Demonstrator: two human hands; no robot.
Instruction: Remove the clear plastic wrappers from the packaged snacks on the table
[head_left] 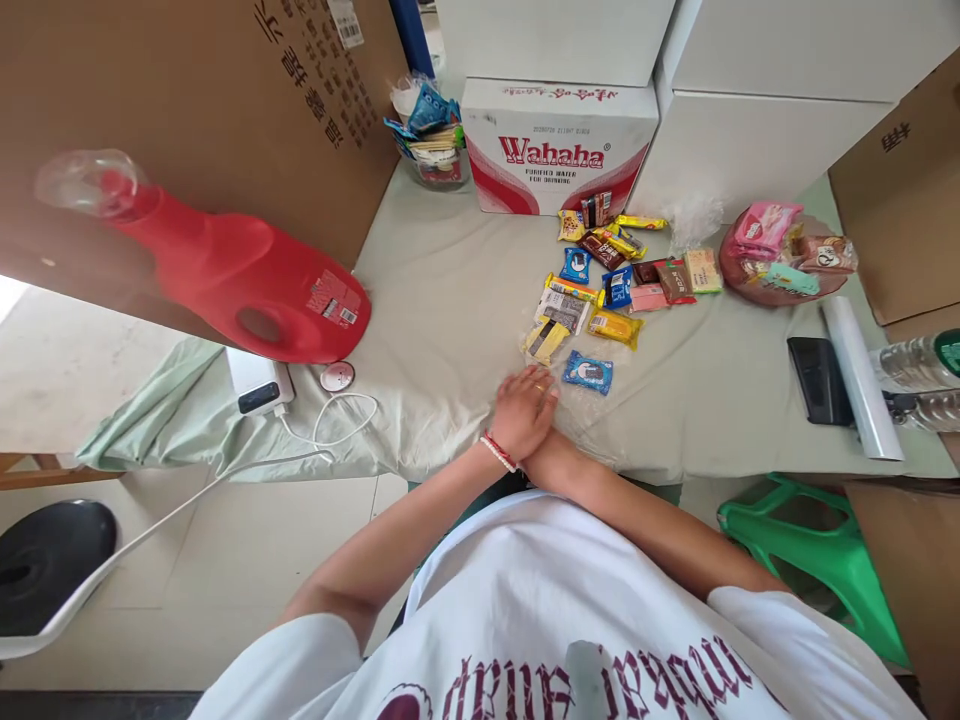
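Fingers (pixel 517 390) of the left hand (pixel 523 414) lie flat and close together over the right hand (pixel 543 458) at the near edge of the cloth-covered counter (pixel 450 310), a bracelet (pixel 497 451) around the left wrist; the right hand is mostly covered, so I cannot tell how its grip stands. Just beyond them lie a yellow packet (pixel 547 341) and a blue packet (pixel 589 372) to its right, with a loose cluster of snack packets (pixel 616 288) farther back, before the Wahaha carton (pixel 559 155).

Glossy plastic wrappers (pixel 589 373), matt cloth (pixel 450 300)
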